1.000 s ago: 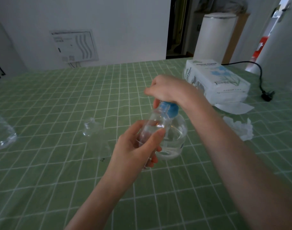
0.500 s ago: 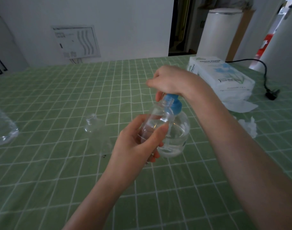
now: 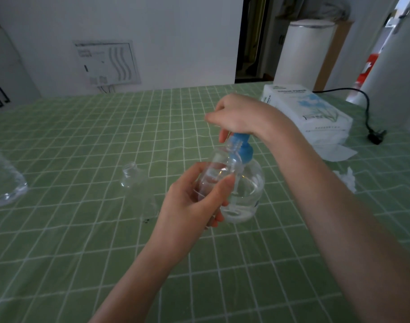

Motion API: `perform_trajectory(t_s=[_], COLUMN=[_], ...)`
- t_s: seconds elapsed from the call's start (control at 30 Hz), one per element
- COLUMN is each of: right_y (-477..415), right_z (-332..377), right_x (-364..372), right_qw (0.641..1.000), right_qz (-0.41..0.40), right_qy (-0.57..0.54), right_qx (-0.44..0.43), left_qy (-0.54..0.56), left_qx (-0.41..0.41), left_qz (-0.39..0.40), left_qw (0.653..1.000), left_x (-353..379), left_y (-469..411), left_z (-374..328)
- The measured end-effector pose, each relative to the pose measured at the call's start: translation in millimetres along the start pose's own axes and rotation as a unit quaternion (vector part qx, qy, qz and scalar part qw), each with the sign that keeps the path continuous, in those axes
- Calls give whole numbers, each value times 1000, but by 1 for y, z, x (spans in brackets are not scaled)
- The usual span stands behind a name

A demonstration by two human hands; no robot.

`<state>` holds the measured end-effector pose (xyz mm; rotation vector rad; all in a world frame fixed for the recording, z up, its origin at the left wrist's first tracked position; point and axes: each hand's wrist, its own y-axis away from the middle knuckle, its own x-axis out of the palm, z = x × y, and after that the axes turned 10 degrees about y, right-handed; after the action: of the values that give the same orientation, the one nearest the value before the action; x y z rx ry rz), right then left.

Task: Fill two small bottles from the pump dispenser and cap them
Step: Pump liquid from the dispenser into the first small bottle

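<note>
- Over the middle of the green checked table [image 3: 82, 252], my left hand [image 3: 190, 201] held a small bottle [image 3: 219, 169] off the cloth, fingers and thumb clamped round its lower body.
- That bottle's long axis ran tilted: base down in my palm, open neck up and to the right, just beside the blue pump head [image 3: 242, 148].
- My right hand [image 3: 236, 115] sat curled over the top of the pump dispenser [image 3: 245, 190], which stood on the table right behind the bottle.
- The spout was hidden under that hand, so I could not tell whether the neck sat beneath it. I judged the next press would turn on that.
- A second small bottle [image 3: 138, 185] waited uncapped, well apart to the left and nearer my left hand.
</note>
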<state>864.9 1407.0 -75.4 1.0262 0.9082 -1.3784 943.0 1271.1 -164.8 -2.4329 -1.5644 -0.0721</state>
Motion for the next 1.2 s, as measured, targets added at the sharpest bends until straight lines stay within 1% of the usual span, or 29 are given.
perform_trajectory(t_s=[0.13, 0.27, 0.4, 0.63, 0.8, 1.2], right_y=[0, 0, 1, 4, 3, 1], right_z=[2, 1, -1, 0, 3, -1], right_x=[0, 2, 8, 8, 0, 10], right_qw=[1000, 1000, 999, 1000, 1000, 999], right_qz=[23, 22, 37, 25, 8, 35], right_qy=[8, 1, -2, -13, 0, -1], right_qx=[2, 1, 11, 11, 7, 12], left_qy=[2, -3, -3, -13, 0, -10], left_qx=[3, 0, -10, -4, 5, -6], left_qz=[3, 3, 4, 5, 5, -3], left_qw=[1000, 1000, 1000, 1000, 1000, 1000], left_x=[0, 0, 0, -2, -1, 0], left_y=[0, 1, 2, 2, 1, 2], left_z=[-2, -1, 1, 2, 0, 2])
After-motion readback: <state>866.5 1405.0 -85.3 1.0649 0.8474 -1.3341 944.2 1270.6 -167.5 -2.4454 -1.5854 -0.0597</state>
